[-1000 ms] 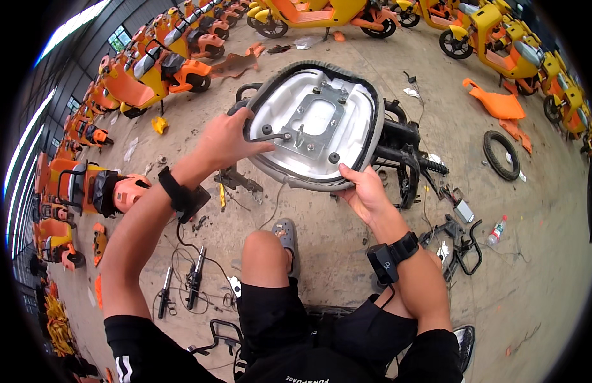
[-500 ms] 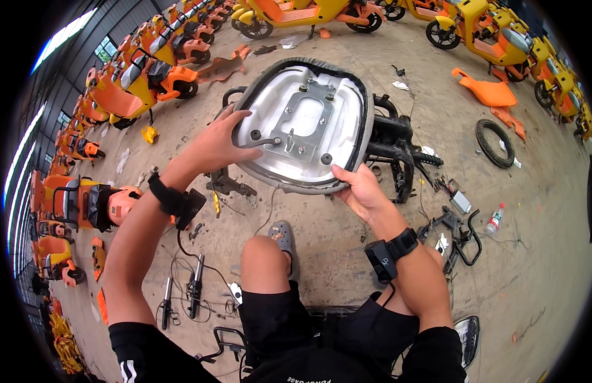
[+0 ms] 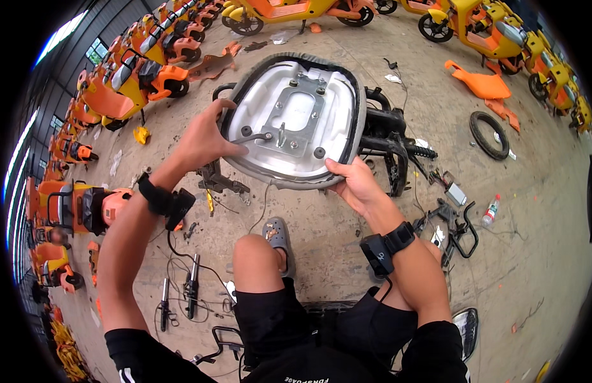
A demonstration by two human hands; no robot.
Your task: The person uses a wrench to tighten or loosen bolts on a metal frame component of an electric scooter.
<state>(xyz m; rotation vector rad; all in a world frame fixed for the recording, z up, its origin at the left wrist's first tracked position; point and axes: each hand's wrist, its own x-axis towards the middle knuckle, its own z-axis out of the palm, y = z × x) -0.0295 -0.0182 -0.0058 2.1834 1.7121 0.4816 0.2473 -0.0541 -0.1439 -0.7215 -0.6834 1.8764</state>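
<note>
Both hands are gripping an upturned seat (image 3: 296, 121) (its grey underside and metal bracket (image 3: 289, 121) facing up): the left hand (image 3: 203, 140) is clamping the near-left rim, the right hand (image 3: 353, 185) the near-right rim; a black frame (image 3: 391, 137) is lying just beyond.

A scooter seat (image 3: 296, 121) was held upside down above the concrete floor, its pale plastic underside turned upward. A grey metal bracket with bolts was fixed at its middle, and a dark padded rim ran around the edge. It was tilted slightly, gripped at both sides.
</note>
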